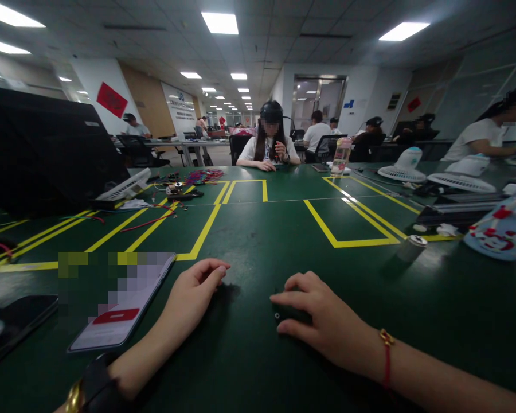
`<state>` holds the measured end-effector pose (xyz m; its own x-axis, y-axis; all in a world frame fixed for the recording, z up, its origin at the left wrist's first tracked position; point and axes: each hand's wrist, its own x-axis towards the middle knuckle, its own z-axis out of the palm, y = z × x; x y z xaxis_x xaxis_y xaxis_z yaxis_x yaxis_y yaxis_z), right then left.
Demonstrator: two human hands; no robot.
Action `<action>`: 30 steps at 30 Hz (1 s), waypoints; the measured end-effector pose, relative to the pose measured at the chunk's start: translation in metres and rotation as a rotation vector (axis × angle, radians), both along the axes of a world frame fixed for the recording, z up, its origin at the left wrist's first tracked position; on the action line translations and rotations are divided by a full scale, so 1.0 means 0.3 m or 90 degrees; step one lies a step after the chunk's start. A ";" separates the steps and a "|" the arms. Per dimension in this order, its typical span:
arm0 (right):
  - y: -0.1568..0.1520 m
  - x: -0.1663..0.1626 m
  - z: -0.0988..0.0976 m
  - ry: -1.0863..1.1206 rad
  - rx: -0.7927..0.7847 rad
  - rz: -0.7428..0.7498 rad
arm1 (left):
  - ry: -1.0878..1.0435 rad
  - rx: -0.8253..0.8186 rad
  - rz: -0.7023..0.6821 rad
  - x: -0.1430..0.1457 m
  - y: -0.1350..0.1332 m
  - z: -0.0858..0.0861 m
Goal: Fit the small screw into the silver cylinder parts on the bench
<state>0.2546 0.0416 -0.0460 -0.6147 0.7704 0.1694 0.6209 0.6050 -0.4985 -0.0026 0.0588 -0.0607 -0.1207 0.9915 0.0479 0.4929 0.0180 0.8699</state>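
- Currently at the handling stage: right hand [316, 314] is on a small dark item [284, 314] with a pale ring on its near-left end.
- Done, as far as visible: hand is at the item. Can't tell if it's lifted or just resting on the green table [249, 241].
- Left: no finished result shows; how much remains can't be read from this view.
- Item position: in the gap between right thumb and index finger, ringed end poking out toward the left hand [199, 282]. Rest of it is hidden or lost against the dark tabletop.
- Right hand: thumb and fingers moderately apart, curved around the item. Firm grip or light touch, can't tell.
- Left hand: fingers bent, thumb and index tips close together, nothing seen between them. It's apart from the item, across bare tabletop.
- Nearby: phone [140, 301] beside the left forearm; metal can [414, 248] beyond the right hand, well apart from the item.
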 end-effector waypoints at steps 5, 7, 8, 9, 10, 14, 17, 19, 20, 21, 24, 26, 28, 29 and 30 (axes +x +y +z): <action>0.035 0.068 0.024 0.052 -0.012 -0.077 | -0.007 0.012 0.005 0.000 0.002 0.002; 0.085 0.180 0.066 0.048 0.083 -0.178 | -0.010 0.014 0.009 0.002 0.002 0.003; 0.114 0.250 0.085 0.034 0.151 -0.242 | -0.010 0.016 0.010 0.002 0.002 0.002; 0.143 0.326 0.100 0.014 0.221 -0.313 | -0.010 0.018 0.010 0.003 0.002 0.001; 0.172 0.405 0.108 -0.012 0.284 -0.386 | -0.008 0.019 0.010 0.003 0.002 -0.001; 0.258 0.671 0.087 -0.132 0.258 -0.601 | 0.001 0.016 0.014 0.000 0.004 -0.011; 0.280 0.752 0.057 -0.152 0.126 -0.644 | -0.010 0.017 0.010 -0.001 0.003 -0.010; 0.277 0.756 0.055 -0.137 0.111 -0.645 | -0.022 0.017 0.004 0.001 0.000 -0.003; 0.274 0.751 0.059 -0.133 0.106 -0.646 | -0.025 0.015 0.001 0.002 -0.002 0.002; 0.269 0.744 0.066 -0.129 0.097 -0.645 | -0.026 0.013 0.000 0.003 -0.003 0.006; 0.254 0.730 0.091 -0.122 0.082 -0.654 | -0.021 0.012 0.003 0.006 -0.006 0.016; 0.246 0.729 0.103 -0.131 0.084 -0.668 | -0.022 0.014 0.007 0.007 -0.008 0.018; 0.241 0.729 0.109 -0.139 0.070 -0.675 | -0.026 0.014 0.007 0.008 -0.008 0.018; 0.239 0.729 0.110 -0.141 0.057 -0.673 | -0.028 0.013 0.006 0.009 -0.008 0.018; 0.237 0.729 0.111 -0.140 0.047 -0.673 | -0.027 0.011 0.006 0.009 -0.008 0.018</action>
<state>0.4732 0.1127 -0.0128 0.3326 0.9206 0.2047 0.9174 -0.2655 -0.2964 0.0001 0.0564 -0.0554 -0.1317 0.9895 0.0598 0.4549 0.0068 0.8905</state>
